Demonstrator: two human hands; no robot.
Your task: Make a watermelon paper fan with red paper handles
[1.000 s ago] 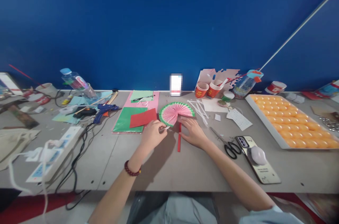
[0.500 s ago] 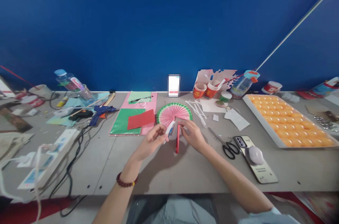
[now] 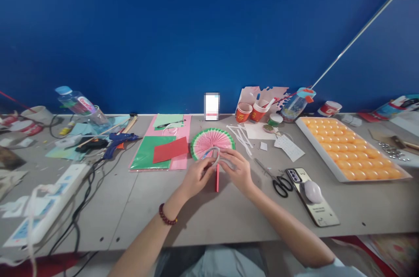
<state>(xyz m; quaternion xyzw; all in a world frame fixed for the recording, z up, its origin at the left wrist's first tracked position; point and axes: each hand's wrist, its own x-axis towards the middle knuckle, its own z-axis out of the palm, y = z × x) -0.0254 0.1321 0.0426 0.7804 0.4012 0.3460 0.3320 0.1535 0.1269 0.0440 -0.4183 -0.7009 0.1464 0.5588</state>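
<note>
Nearest the front edge of the tabletop [image 3: 212, 222], a narrow red strip [image 3: 217, 181] stands out below the left hand [image 3: 198, 178] and right hand [image 3: 239, 172], which are close together, fingertips pinched on a thin pale strip [image 3: 218, 154] bowed between them: judged light, limp, best taken by its ends. Just beyond, towards the rear edge, lies a pleated watermelon-coloured fan [image 3: 212, 138], judged springy, easily creased, best held by its folded sides.
</note>
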